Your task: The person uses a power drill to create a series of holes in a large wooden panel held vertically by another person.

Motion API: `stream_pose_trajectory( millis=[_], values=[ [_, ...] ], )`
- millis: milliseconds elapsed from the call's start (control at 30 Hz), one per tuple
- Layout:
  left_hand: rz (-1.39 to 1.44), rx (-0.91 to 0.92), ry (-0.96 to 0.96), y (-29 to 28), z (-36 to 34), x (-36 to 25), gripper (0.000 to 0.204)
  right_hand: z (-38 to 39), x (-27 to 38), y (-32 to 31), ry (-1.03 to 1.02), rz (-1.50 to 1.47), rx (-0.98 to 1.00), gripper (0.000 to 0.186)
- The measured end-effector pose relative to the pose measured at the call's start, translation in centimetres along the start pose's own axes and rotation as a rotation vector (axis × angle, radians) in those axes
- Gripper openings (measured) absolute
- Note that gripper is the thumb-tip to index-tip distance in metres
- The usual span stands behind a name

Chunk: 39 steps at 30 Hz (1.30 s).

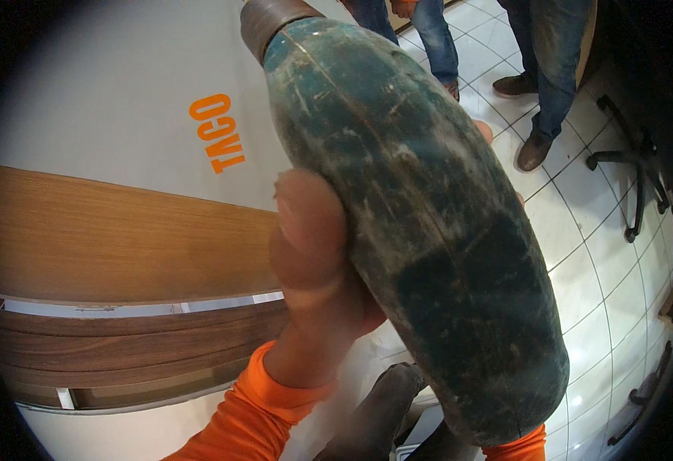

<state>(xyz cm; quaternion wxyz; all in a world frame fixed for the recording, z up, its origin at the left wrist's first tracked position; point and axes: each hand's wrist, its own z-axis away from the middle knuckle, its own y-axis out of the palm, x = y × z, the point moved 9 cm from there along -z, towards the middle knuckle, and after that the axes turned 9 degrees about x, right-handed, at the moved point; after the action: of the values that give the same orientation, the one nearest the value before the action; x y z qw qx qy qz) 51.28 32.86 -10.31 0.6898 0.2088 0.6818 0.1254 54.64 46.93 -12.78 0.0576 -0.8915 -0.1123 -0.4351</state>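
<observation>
A big, scuffed dark green bottle-shaped thing (428, 215) fills the middle of the view, slanting from the upper left to the lower right. It has a lengthwise seam and a brown collar (279, 21) at its far end; what kind of thing it is, I cannot make out. My left hand (313, 238) grips its left side, thumb pressed against it and slightly blurred. Small bits of fingers peek out past its right edge, and I cannot tell which hand they belong to. Of my right arm only an orange cuff (517, 447) shows below the near end; that hand is hidden behind the thing.
To the left stands a white and wood-toned desk or counter (121, 230) with orange lettering. Two people in jeans stand at the back, their legs (548, 69) visible on white floor tiles (582, 284). A wheeled black chair base (640, 157) is at the right.
</observation>
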Motion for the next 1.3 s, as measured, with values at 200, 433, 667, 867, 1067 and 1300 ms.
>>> stream_pose_trajectory(
  millis=[200, 433, 667, 867, 1067, 1300],
  values=[
    [-0.001, 0.037, 0.016, 1.0, -1.3, -0.7, 0.073, -0.7, 0.4, -0.5, -0.041, 0.015, -0.001, 0.057],
    [0.123, 0.252, -0.01, 1.8, -2.0, -2.8, 0.088, -1.6, -0.3, 1.5, -0.042, -0.05, 0.037, 0.057],
    [0.225, 0.585, -0.216, 6.4, -2.7, -2.7, 0.096, -2.7, 1.8, -1.0, -0.003, 0.081, 0.034, 0.056],
    [0.296, 0.479, -0.172, 5.5, -2.5, -3.5, 0.1, -2.8, 2.4, -0.5, 0.089, 0.097, 0.087, 0.056],
    [0.095, 0.419, -0.196, 5.1, -2.6, -3.9, 0.101, -2.9, 2.8, -0.8, 0.124, 0.118, 0.104, 0.056],
    [0.682, 0.665, -0.048, 4.8, -2.7, -3.7, 0.101, -3.6, 3.5, -0.6, 0.206, 0.133, 0.109, 0.056]
  ],
)
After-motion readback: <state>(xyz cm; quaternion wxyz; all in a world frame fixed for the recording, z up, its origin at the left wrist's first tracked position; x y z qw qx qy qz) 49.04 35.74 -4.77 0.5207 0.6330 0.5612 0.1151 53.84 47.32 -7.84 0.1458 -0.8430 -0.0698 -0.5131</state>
